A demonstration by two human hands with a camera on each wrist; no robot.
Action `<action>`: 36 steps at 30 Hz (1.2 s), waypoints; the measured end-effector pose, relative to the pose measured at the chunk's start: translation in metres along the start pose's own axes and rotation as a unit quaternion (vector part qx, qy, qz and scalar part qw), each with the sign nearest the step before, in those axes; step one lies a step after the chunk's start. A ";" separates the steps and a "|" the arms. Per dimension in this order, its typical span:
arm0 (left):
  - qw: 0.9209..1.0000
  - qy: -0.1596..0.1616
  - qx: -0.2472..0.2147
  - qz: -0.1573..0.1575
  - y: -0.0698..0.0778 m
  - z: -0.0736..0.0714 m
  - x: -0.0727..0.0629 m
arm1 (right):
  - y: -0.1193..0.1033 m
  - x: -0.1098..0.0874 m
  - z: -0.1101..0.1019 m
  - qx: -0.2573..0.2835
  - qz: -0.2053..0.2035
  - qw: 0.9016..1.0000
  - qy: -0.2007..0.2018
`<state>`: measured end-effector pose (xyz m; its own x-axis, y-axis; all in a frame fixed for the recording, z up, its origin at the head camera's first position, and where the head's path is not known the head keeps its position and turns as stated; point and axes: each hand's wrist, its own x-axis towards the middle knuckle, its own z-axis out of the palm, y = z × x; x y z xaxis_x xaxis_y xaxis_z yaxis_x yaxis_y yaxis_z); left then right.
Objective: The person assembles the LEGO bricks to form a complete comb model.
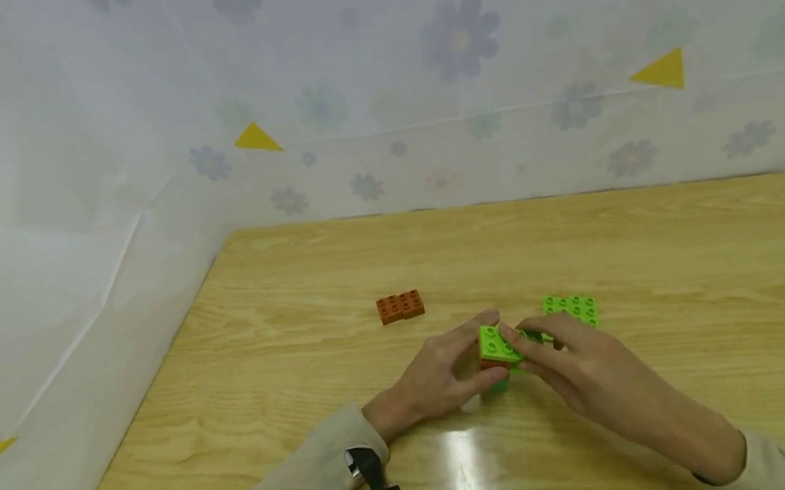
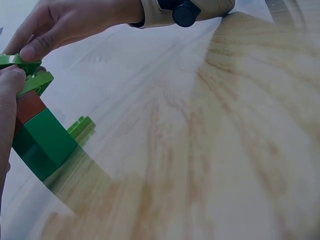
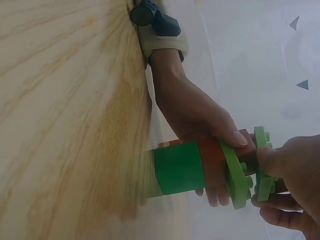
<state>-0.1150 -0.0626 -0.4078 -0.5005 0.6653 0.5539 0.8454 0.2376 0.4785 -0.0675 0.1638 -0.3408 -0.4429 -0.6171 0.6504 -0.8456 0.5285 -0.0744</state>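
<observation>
A stack of toy building bricks stands on the table between both hands. At its bottom is a dark green block [image 3: 180, 167], with a reddish-brown brick [image 3: 212, 162] on it. Above that come a light green plate [image 3: 237, 175] and a second reddish-brown brick [image 3: 247, 153]. My left hand [image 1: 429, 375] grips the stack from the left, thumb on the near side and fingers behind. With thumb and fingers, my right hand [image 1: 604, 374] pinches another light green plate [image 1: 491, 344] at the very top. In the right wrist view this plate sits at the upper brown brick.
Two reddish-brown bricks [image 1: 401, 307] lie side by side further back on the left. Behind my right hand lies a light green studded plate [image 1: 570, 304], partly covered by it. A flower-patterned sheet [image 1: 384, 80] rises beyond the wooden table [image 1: 297, 286].
</observation>
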 end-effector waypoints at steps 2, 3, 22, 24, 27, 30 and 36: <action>1.000 -0.002 0.001 0.000 0.000 0.000 0.000 | -0.001 0.000 0.000 -0.007 -0.004 1.000 -0.002; 1.000 -0.003 0.000 0.000 0.000 0.000 0.000 | -0.001 0.000 0.000 -0.011 -0.006 1.000 -0.002; 0.999 0.022 0.037 0.015 0.006 -0.012 -0.008 | -0.006 0.000 0.006 -0.052 -0.019 0.998 0.001; 0.997 0.040 0.048 0.041 0.008 -0.016 -0.010 | -0.007 0.000 0.006 -0.052 -0.018 0.999 -0.001; 0.990 0.061 0.072 0.101 0.014 -0.023 -0.011 | -0.007 0.001 0.006 -0.050 -0.021 0.999 -0.002; 0.976 0.075 0.116 0.171 0.021 -0.028 -0.008 | -0.007 0.002 0.005 -0.052 -0.024 0.998 -0.003; 0.955 0.078 0.176 0.227 0.025 -0.032 -0.006 | -0.007 0.001 0.007 -0.058 -0.029 0.998 0.005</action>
<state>-0.0968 -0.0827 -0.3773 -0.0667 0.6491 0.7577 0.9782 0.1922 -0.0786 -0.0639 0.1550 -0.3446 -0.3905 -0.6435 0.6583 -0.8292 0.5565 0.0522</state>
